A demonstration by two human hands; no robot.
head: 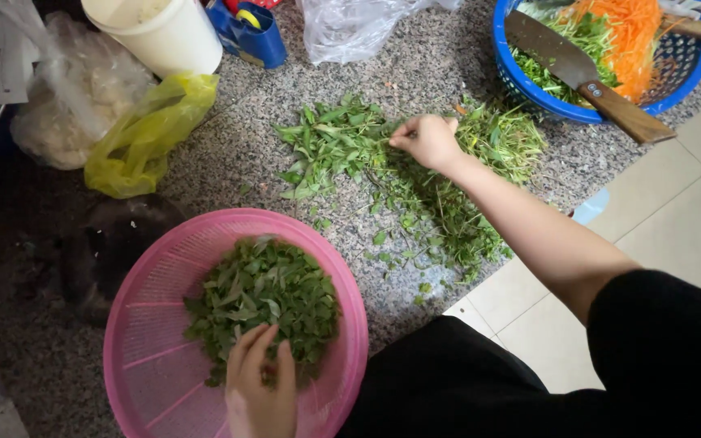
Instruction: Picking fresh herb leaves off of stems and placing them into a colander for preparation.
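Note:
My left hand point(260, 381) rests inside a pink plastic colander point(148, 341), its fingers touching the heap of picked green leaves point(265, 296) there. My right hand point(427, 139) reaches across the speckled granite counter point(229, 154) and pinches a sprig from the pile of leafy herb stems point(334, 146). Stripped stems and scraps point(448, 219) lie spread under my right forearm.
A blue basket point(529, 89) at the back right holds chopped greens, shredded carrot and a cleaver point(582, 73) with a wooden handle. A yellow bag point(144, 134), a white tub point(164, 32), clear bags and a blue box sit at the back. Tiled floor lies to the right.

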